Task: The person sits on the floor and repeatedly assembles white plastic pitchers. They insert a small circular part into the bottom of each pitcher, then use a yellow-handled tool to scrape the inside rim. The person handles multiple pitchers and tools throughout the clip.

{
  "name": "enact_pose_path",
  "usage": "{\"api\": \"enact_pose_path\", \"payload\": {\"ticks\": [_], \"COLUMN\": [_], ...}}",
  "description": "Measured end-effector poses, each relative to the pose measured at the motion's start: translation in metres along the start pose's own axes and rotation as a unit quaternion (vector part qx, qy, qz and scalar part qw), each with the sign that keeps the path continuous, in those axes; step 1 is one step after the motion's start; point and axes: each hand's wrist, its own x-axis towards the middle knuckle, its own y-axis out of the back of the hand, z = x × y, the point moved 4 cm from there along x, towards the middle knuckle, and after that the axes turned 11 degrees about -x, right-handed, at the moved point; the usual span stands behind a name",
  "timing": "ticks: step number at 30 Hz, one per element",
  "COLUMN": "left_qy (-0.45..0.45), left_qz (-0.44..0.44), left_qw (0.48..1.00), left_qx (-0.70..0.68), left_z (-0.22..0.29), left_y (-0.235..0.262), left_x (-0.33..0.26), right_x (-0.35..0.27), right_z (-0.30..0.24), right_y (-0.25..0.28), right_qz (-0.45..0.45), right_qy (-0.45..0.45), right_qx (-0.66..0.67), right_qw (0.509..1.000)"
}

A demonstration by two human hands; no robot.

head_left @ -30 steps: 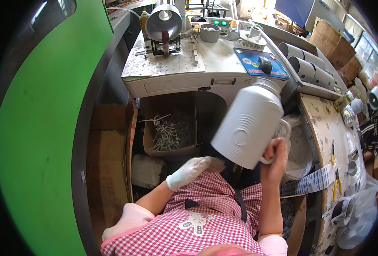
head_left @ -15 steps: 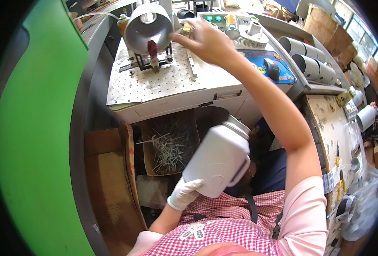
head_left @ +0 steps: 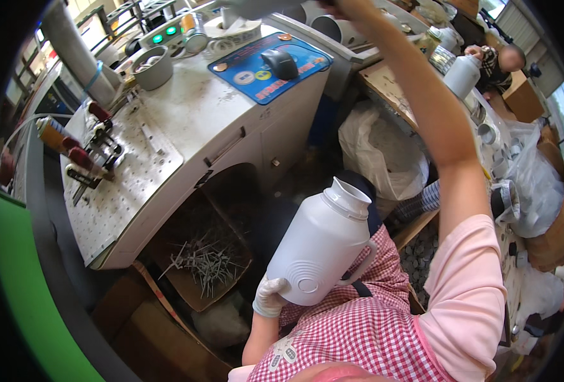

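A pale grey-white plastic jug [head_left: 314,248] with a spout and a side handle leans across my lap. My gloved left hand [head_left: 270,297] is closed around its lower end. At the top edge of the view my bare right hand [head_left: 353,9] is blurred and partly cut off. Against its fingers lies a smeared grey cylinder [head_left: 260,7], which the hand appears to grip. The clamp fixture [head_left: 100,149] with red handles on the perforated table plate [head_left: 126,197] holds no cylinder.
Below the white worktable [head_left: 196,118] a carton [head_left: 196,302] holds thin grey sticks. On the table are a mouse [head_left: 279,63] on a blue pad and a grey ring [head_left: 153,69]. A white sack [head_left: 374,149] stands ahead on the right. Another person [head_left: 508,60] sits at the far right.
The grey cylinder has left the fixture and is now at the top edge by my right hand, which moved right. My view turned right. The jug stays in my left hand.
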Motion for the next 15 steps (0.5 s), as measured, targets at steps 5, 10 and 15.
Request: {"api": "enact_pose_path", "payload": {"ticks": [5, 10, 15], "left_qy": [0.048, 0.076, 0.073], "left_qz": [-0.014, -0.009, 0.026], "left_qw": [0.999, 0.997, 0.996], "left_qx": [-0.007, 0.001, 0.053], "left_z": [-0.016, -0.025, -0.022], "left_y": [0.007, 0.01, 0.012], "left_x": [0.048, 0.08, 0.08], "right_x": [0.033, 0.066, 0.097], "right_z": [0.106, 0.141, 0.161], "right_y": [0.126, 0.141, 0.168], "right_qz": [0.027, 0.121, 0.186], "right_qy": [-0.085, -0.021, -0.069], "right_qx": [-0.189, -0.234, -0.405], "right_qw": [0.978, 0.964, 0.893]}}
